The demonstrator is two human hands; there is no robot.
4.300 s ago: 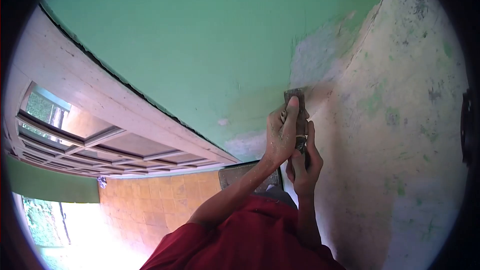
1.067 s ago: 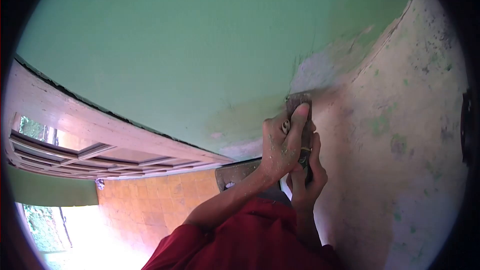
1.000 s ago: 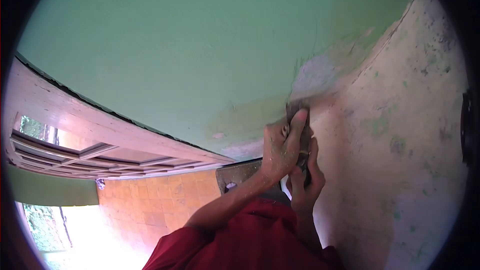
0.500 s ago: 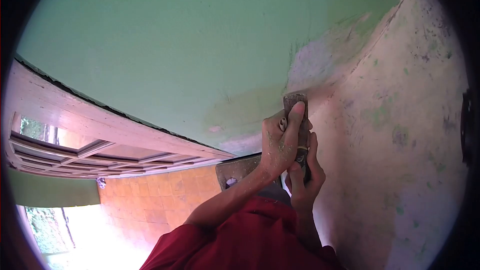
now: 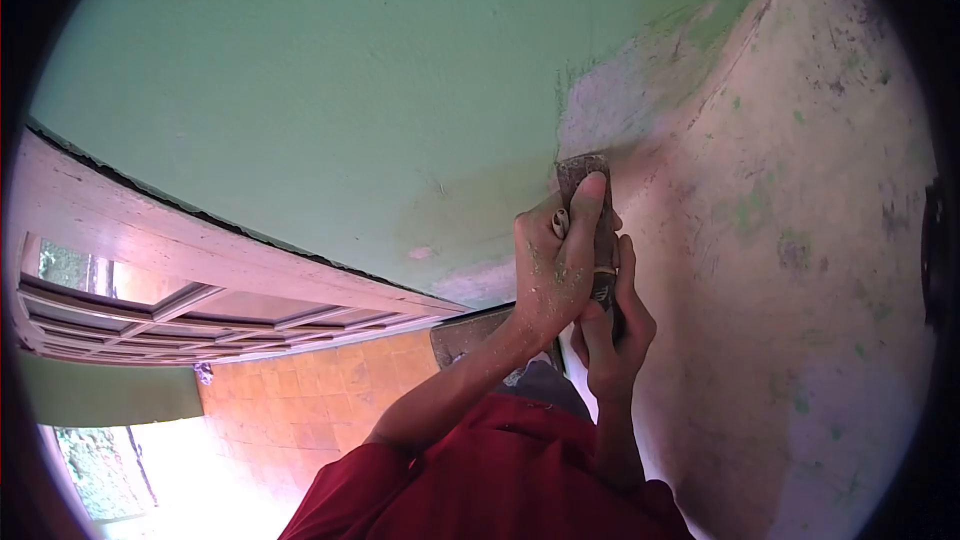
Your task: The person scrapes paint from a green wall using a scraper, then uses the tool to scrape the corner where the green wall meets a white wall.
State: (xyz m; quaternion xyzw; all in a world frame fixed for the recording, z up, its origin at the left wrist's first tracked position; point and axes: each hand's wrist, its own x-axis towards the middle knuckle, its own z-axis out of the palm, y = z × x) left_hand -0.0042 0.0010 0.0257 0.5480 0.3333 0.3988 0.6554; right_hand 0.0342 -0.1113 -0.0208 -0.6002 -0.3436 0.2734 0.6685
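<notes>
Both my hands are closed around a scraper (image 5: 583, 165) with a broad, worn blade and a dark handle. My left hand (image 5: 552, 275), wearing a ring and dusted with green flakes, grips the blade part with its thumb laid along it. Lower down, my right hand (image 5: 615, 345) wraps the dark handle. The blade's end is right at the lower edge of a bared pale patch (image 5: 610, 100) in the green painted wall (image 5: 330, 70). Fingers hide much of the tool.
A pale, stained wall (image 5: 770, 260) meets the green one along a cracked corner line at right. Left are a wooden frame with glass panes (image 5: 180, 305) and an orange tiled floor (image 5: 310, 395). Below my left forearm sits a brownish flat surface (image 5: 465, 340).
My hands and the scraper have moved up in the view, the blade sliding a little farther up toward the bared patch. The whole view has shifted slightly.
</notes>
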